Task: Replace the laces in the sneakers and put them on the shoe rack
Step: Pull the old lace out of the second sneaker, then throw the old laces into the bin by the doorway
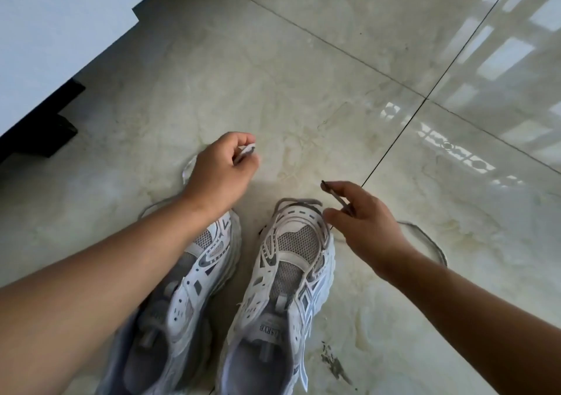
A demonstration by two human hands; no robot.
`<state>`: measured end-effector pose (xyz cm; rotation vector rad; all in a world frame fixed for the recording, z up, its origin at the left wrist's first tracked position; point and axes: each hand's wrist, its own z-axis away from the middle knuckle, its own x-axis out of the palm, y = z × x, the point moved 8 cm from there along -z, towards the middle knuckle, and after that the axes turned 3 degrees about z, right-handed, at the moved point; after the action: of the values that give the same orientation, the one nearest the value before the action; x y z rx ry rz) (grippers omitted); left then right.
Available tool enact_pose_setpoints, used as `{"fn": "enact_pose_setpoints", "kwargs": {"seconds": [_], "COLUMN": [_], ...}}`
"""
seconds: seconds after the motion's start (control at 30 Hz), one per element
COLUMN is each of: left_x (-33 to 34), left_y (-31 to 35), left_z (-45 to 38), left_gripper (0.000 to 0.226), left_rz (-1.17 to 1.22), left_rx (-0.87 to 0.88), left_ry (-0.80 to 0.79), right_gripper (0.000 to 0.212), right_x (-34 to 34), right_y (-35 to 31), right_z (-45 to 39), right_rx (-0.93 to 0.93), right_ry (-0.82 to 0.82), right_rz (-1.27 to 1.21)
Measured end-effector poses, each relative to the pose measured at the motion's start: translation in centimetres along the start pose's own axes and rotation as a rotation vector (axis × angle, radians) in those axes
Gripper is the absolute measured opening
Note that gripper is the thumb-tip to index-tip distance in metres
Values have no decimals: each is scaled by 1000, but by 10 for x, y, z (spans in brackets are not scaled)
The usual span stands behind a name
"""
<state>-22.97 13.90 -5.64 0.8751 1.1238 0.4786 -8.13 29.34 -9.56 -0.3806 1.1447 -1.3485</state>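
Glossy marble floor (303, 60), a white cabinet (45, 30) at upper left. Two sneakers (291, 288) stand side by side, toes away. A grey lace (299, 203) crosses the right one's toe eyelets. The right hand (364, 224) pinches one lace end; the left hand (221, 173) grips the other, beyond the left sneaker (194, 279).

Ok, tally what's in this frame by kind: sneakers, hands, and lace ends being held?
Sneakers: 2 (left sneaker, right sneaker)
Hands: 2 (left hand, right hand)
Held lace ends: 2 (left lace end, right lace end)
Total: 6
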Motion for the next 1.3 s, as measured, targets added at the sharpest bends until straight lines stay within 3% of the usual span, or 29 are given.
{"fn": "enact_pose_setpoints", "kwargs": {"seconds": [0.07, 0.17, 0.37, 0.43, 0.53, 0.63, 0.77, 0.97, 1.17, 1.3], "left_x": [-2, -7, -39, -60, -94, -121, -161, -224, -294, -334], "left_y": [-3, -1, 3, 4, 2, 10, 44, 127, 231, 292], "left_z": [5, 13, 40, 52, 70, 100, 138, 175, 191, 196], "left_gripper": [21, 17, 44, 46, 28, 42, 42, 29, 19, 5], "left_rz": [-34, -56, -38, -12, 106, 331, 512, 827, 993, 902], "left_rx": [17, 65, 59, -11, -219, -437, -624, -823, -855, -762], "left_ry": [-10, -30, 8, 49, 129, 210, 350, 554, 555, 454], "right_gripper": [31, 10, 10, 13, 8, 12, 12, 16, 15, 18], "right_x": [14, 18, 4, -4, -16, -25, -36, -72, -123, -152], "right_y": [13, 18, 3, -10, -25, -51, -114, -224, -345, -404], "right_z": [-14, -19, -11, 4, 31, 66, 117, 180, 230, 250], "right_rx": [122, 187, 80, 72, 161, 259, 309, 316, 261, 242], "right_ry": [-112, -135, 70, 142, 142, 87, 3, 46, 106, 131], "right_rz": [-97, -129, -74, -81, 72, 106, 9, -100, -168, -208]}}
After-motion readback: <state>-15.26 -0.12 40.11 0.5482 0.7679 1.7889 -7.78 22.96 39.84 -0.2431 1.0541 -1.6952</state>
